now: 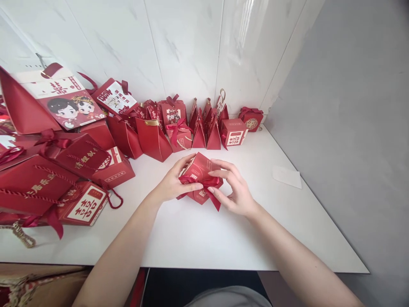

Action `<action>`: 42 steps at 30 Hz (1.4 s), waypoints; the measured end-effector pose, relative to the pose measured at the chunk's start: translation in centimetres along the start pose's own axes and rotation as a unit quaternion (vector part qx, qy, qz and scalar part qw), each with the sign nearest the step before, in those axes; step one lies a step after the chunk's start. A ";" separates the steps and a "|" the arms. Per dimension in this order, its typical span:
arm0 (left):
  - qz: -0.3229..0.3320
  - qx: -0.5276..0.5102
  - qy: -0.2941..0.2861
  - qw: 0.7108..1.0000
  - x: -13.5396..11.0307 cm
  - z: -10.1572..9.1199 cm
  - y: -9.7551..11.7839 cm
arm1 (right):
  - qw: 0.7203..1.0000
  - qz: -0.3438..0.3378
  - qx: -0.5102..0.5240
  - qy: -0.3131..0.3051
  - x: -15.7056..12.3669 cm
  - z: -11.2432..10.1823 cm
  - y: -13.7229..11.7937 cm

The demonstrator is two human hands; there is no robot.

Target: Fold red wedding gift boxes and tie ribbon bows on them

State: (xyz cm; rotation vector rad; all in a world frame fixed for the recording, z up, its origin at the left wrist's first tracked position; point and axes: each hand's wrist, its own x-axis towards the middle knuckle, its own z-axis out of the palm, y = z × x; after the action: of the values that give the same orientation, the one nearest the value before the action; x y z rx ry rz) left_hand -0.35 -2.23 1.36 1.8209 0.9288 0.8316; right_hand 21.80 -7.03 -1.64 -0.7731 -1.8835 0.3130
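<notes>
A small red gift box (202,164) with a dark red ribbon bow (209,182) across its middle is between my hands, over the middle of the white table. My left hand (174,181) grips its left side, the thumb lying on the ribbon beside the knot. On the right side, my right hand (234,187) curls round the box, fingers on its upper edge and thumb near the bow. One ribbon tail hangs down by the right thumb. The box's underside is hidden.
Many red gift boxes and bags (54,170) are piled on the left. A row of small red boxes (204,128) stands along the marbled wall (188,47). A white card (286,177) lies at the right of the table (198,243). A grey wall (358,128) borders that side.
</notes>
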 end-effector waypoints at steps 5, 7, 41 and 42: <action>0.001 -0.012 -0.001 1.000 0.0 0.0 -0.4 | 0.995 -0.062 -0.073 -0.036 0.2 -0.8 0.6; 0.004 -0.013 0.005 1.000 0.1 0.2 -0.6 | 0.992 -0.067 -0.099 -0.034 0.2 -0.8 1.0; -0.087 -0.081 0.149 0.982 0.9 0.8 -2.5 | 0.852 0.342 0.392 -0.055 -0.3 2.9 2.0; -0.090 -0.080 0.142 0.983 0.9 0.8 -2.5 | 0.857 0.320 0.400 -0.056 -0.3 3.0 2.2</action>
State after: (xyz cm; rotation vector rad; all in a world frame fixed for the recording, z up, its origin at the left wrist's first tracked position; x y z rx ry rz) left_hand 0.15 -1.06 -1.10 1.4793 1.1531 1.0356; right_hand 20.06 -5.18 -4.35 -0.7628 -1.3282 1.4801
